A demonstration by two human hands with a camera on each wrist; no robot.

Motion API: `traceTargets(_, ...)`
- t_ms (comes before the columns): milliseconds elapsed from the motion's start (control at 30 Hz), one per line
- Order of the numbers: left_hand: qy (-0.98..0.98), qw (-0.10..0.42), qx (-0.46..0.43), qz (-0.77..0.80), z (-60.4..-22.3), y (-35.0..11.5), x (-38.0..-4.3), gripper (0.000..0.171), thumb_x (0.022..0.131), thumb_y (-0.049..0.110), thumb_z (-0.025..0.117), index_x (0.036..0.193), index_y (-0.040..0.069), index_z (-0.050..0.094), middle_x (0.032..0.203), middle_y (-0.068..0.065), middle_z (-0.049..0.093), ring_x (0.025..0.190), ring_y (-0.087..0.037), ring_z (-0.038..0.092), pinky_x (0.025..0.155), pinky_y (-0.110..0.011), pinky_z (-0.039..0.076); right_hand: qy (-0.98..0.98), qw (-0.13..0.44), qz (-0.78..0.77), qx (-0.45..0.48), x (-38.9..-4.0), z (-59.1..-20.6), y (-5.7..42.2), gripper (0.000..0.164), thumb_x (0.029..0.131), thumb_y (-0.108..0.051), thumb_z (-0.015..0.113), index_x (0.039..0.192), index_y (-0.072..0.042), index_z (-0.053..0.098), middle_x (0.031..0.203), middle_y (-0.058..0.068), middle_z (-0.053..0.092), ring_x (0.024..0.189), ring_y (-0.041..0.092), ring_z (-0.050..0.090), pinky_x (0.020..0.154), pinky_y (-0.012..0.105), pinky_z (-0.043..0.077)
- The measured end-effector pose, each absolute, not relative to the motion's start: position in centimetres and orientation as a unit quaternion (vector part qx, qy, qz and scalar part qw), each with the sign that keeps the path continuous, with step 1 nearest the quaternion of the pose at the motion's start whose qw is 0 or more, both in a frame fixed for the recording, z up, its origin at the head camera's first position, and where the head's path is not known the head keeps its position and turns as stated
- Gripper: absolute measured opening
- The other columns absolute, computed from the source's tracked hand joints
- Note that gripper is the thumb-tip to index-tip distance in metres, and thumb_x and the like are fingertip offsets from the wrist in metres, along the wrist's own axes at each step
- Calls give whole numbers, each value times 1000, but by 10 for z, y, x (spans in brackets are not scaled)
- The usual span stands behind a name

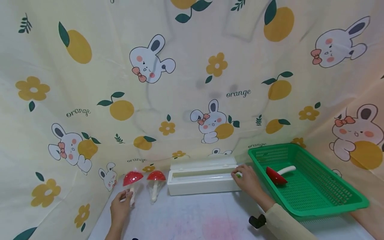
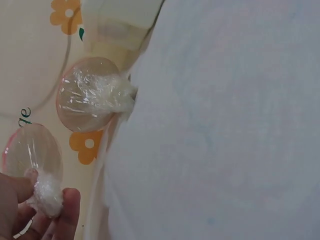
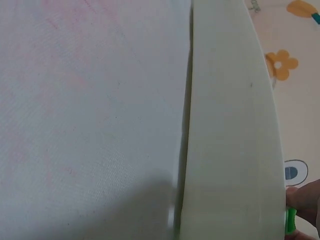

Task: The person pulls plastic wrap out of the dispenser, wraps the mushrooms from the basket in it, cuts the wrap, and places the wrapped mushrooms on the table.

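We've got our left hand (image 1: 120, 207) gripping a film-wrapped toy mushroom (image 1: 133, 177), right hand (image 1: 247, 179) pinching a green tab (image 3: 290, 221) at the cling-film dispenser (image 1: 202, 187).

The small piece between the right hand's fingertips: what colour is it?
Bright green; the small piece shows best in the right wrist view.

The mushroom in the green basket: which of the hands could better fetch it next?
Probably the right hand: it is nearer the green basket, though pinching a green piece at the white box. The left hand grips a wrapped mushroom, farther away.
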State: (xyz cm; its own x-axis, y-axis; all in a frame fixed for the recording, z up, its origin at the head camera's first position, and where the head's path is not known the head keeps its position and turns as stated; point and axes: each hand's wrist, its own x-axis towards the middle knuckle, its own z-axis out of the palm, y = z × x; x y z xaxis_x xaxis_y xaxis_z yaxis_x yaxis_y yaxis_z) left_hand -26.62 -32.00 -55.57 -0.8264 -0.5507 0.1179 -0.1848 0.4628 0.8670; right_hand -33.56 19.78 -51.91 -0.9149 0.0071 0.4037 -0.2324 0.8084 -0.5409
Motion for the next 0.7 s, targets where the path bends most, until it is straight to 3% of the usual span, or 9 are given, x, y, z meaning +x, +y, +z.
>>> traceTargets(167,-840,196,234,-448,-558,-321,-267,48,99,31,63,131,-4,56,112,-24,64,80,-26,65,58,-28,51,-931,198,302,57,-337,-517,195,8,91,-22,74,96,-15,76,111,9,65,105,29,53,87,49,46)
traceTargets(333,-866,162,266,-392,-561,-319,-264,48,99,37,59,129,-1,57,113,-22,66,94,-35,63,68,-42,42,-928,205,306,58,-337,-515,192,9,92,-21,74,96,-14,76,108,8,67,100,29,56,85,47,47)
traceTargets(400,-871,147,268,-385,-561,-319,-264,47,99,36,60,128,-1,57,114,-23,65,97,-38,62,71,-46,43,-926,207,310,58,-336,-514,192,8,92,-21,74,96,-14,75,107,7,67,98,28,56,83,46,48)
traceTargets(700,-887,119,265,-358,-556,-312,-268,52,95,31,69,131,-1,49,119,-26,61,99,-40,61,72,-49,46,-921,212,321,64,-340,-513,193,10,94,-21,72,99,-13,73,103,5,68,96,25,57,82,45,49)
